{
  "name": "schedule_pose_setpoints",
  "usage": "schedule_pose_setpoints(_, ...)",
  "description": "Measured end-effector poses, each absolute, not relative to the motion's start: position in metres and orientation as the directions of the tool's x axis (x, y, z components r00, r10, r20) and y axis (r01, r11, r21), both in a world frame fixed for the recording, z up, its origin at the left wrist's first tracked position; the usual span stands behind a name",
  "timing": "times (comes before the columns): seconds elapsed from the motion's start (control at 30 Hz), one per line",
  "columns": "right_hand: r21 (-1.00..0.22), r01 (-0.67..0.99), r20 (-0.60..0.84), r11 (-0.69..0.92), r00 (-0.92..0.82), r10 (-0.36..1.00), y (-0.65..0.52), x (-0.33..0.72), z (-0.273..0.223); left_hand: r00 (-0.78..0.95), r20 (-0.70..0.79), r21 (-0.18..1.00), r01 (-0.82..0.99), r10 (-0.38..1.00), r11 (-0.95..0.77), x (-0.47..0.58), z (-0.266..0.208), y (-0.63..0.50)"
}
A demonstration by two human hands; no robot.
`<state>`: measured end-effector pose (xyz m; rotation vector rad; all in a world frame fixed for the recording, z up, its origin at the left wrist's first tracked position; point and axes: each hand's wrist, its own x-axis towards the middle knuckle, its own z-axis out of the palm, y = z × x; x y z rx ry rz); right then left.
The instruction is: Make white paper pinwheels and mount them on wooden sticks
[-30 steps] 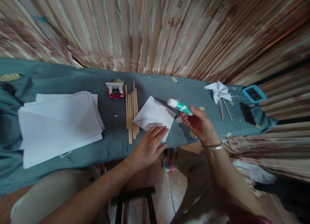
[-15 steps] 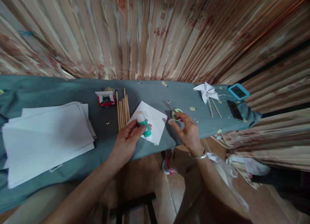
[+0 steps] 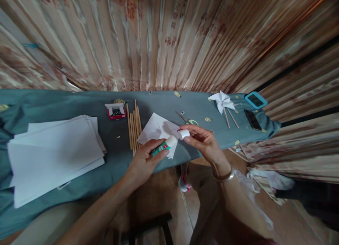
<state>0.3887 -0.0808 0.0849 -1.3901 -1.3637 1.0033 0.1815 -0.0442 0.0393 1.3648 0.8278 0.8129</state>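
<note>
My left hand (image 3: 144,161) is closed around a green and white glue stick (image 3: 162,147), tilted with its white end up to the right. Between the thumb and fingers of my right hand (image 3: 205,142) is a small white cap (image 3: 183,134), just apart from the glue stick's end. Beneath both hands lies a square of white paper (image 3: 156,126) with crease lines. Scissors (image 3: 191,121) with yellow-green handles rest behind my right hand, which partly hides them.
Several wooden sticks (image 3: 134,124) and a red open box (image 3: 116,112) of small dark items lie left of the square. A paper stack (image 3: 55,153) is farther left. On the right are a white pinwheel (image 3: 222,101), a blue-framed device (image 3: 255,100) and a black phone (image 3: 252,120).
My left hand has tilted the glue stick from near upright toward the right. My right hand has brought the cap left, close to the stick's end.
</note>
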Motion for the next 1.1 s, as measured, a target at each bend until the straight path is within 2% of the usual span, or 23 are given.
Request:
schedule_pose_setpoints(0.1,-0.982,0.187,0.016,0.014,0.005,1.000,-0.081,0.378,0.091,0.502,0.006,1.000,0.013,0.865,-0.015,0.181,0.042,-0.043)
schedule_pose_setpoints(0.37,-0.973,0.230,0.005,0.015,-0.044,0.999,-0.085,0.379,0.092,0.536,0.061,0.989,0.080,0.842,-0.123,0.178,0.043,-0.043)
schedule_pose_setpoints(0.57,-0.930,0.362,0.039,0.067,-0.086,0.996,-0.088,0.381,0.092,0.548,0.119,0.976,0.087,0.828,-0.198,0.178,0.041,-0.044)
schedule_pose_setpoints(0.83,-0.799,0.595,0.025,0.085,-0.107,0.994,-0.092,0.372,0.092,0.544,0.262,0.905,0.148,0.797,-0.398,0.175,0.031,-0.045)
schedule_pose_setpoints(1.1,-0.802,0.591,0.018,0.089,-0.125,0.992,-0.089,0.361,0.077,0.551,0.368,0.779,0.257,0.749,-0.572,0.167,0.023,-0.051)
